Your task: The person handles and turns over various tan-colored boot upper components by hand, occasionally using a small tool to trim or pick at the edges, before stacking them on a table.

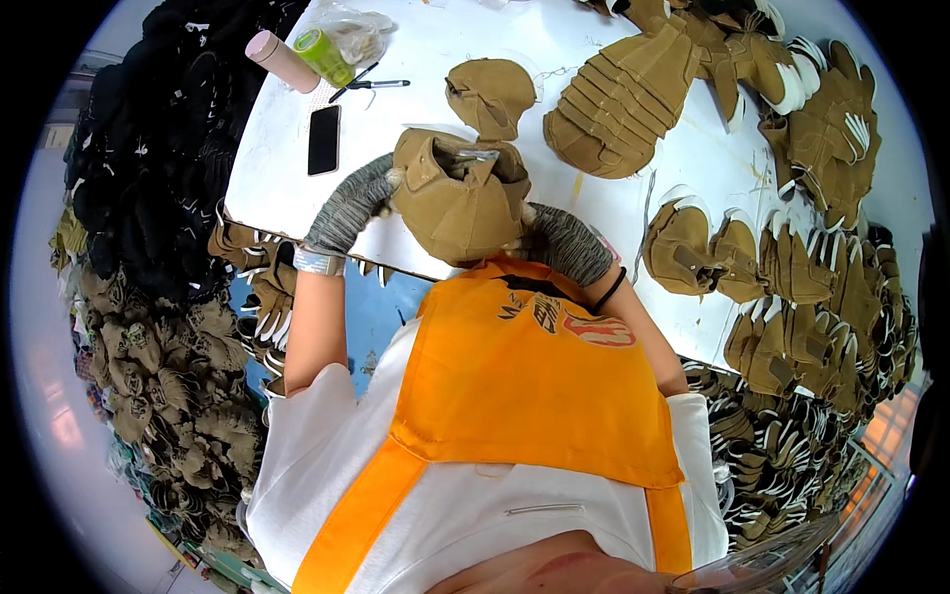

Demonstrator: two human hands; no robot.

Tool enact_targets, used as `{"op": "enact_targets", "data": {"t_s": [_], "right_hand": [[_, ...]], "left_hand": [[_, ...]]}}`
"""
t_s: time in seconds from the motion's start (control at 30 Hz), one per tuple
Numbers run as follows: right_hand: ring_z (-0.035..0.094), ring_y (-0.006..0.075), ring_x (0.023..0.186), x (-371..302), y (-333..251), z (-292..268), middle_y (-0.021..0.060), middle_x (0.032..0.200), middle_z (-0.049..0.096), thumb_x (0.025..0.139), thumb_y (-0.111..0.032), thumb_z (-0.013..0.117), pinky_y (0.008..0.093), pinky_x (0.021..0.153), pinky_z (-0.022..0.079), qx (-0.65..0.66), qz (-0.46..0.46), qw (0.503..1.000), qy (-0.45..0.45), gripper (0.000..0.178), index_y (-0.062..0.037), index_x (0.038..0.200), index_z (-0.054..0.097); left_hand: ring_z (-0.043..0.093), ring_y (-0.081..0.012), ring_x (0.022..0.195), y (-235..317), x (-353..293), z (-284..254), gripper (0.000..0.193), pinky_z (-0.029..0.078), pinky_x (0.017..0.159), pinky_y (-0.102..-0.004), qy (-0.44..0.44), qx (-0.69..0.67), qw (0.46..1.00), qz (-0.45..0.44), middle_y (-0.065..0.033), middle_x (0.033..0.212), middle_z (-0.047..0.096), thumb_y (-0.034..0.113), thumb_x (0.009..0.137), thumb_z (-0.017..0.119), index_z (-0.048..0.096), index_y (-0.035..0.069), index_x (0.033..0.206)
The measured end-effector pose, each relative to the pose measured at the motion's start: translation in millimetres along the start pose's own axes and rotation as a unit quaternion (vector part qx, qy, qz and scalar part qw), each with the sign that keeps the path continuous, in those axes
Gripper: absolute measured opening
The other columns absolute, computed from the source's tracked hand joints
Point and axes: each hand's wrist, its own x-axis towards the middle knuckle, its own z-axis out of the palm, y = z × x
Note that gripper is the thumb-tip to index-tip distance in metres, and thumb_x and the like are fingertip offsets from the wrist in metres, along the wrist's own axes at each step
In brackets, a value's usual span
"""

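At the table (594,203), near edge, you've got the cap (460,213) by its sides, left hand (354,206) and right hand (569,243) both gripping. Looks light, softish, probably not slippery, so sides work. Another cap (495,91) sits just beyond, phone (324,141) farther left.

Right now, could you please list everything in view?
Held cap: one, brown, between hands
Loose cap: one, brown, beyond it
Cap stack: one, brown, right of loose cap
Other caps: many, brown, mostly right
Table: one, white, centre
Phone: one, black, table's left
Containers: two, pink, green, far left
Pens: two, dark, near containers
Bag: one, clear, near containers
Heaps: two, black, brown, left
Apron: one, orange, chest
Left hand: one, grey-gloved, on cap
Right hand: one, grey-gloved, on cap
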Motion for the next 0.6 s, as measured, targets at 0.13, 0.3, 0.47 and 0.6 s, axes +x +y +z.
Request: {"op": "enact_targets", "data": {"t_s": [0.13, 0.3, 0.47, 0.6], "right_hand": [[0.060, 0.0218, 0.090, 3, -16, -25, 0.0132, 0.100, 0.064, 0.092, -0.026, 0.054, 0.0312, 0.083, 0.049, -0.408, 0.032, 0.907, 0.105, 0.035, 0.0013, 0.114, 0.056], [0.057, 0.0207, 0.100, 16, -75, 9, 0.0123, 0.104, 0.062, 0.092, -0.034, 0.055, 0.0311, 0.089, 0.043, -0.160, -0.166, 0.951, 0.207, 0.041, -0.0013, 0.117, 0.054], [0.053, 0.0209, 0.110, 52, -79, 47, 0.0116, 0.115, 0.058, 0.094, -0.033, 0.053, 0.0298, 0.094, 0.042, -0.103, -0.176, 0.968, 0.147, 0.041, -0.0022, 0.121, 0.052], [0.056, 0.0317, 0.104, 55, -70, 64, 0.0195, 0.108, 0.059, 0.088, -0.036, 0.057, 0.0367, 0.092, 0.043, -0.319, -0.223, 0.917, 0.092, 0.046, -0.0019, 0.119, 0.052]], "left_hand": [[0.058, -0.0166, 0.094, 4, 3, -9, 0.053, 0.046, 0.083, -0.0279, 0.149, 0.251, 0.953, 0.079, -0.0084, 0.099, 0.063, 0.033, 0.085, 0.066, 0.051, 0.008, 0.129], [0.046, -0.0207, 0.121, 65, -13, 45, 0.051, 0.034, 0.104, -0.0321, 0.107, -0.004, 0.969, 0.221, -0.0136, 0.125, 0.054, 0.032, 0.089, 0.060, 0.048, 0.006, 0.131], [0.053, -0.0160, 0.098, 49, 2, 78, 0.046, 0.043, 0.088, -0.0295, 0.105, 0.158, 0.945, 0.265, -0.0086, 0.107, 0.057, 0.037, 0.090, 0.058, 0.052, 0.003, 0.120], [0.054, -0.0162, 0.091, 11, 7, 63, 0.036, 0.045, 0.081, -0.0289, 0.152, -0.028, 0.940, 0.304, -0.0098, 0.096, 0.056, 0.036, 0.091, 0.054, 0.052, 0.004, 0.108]]}}
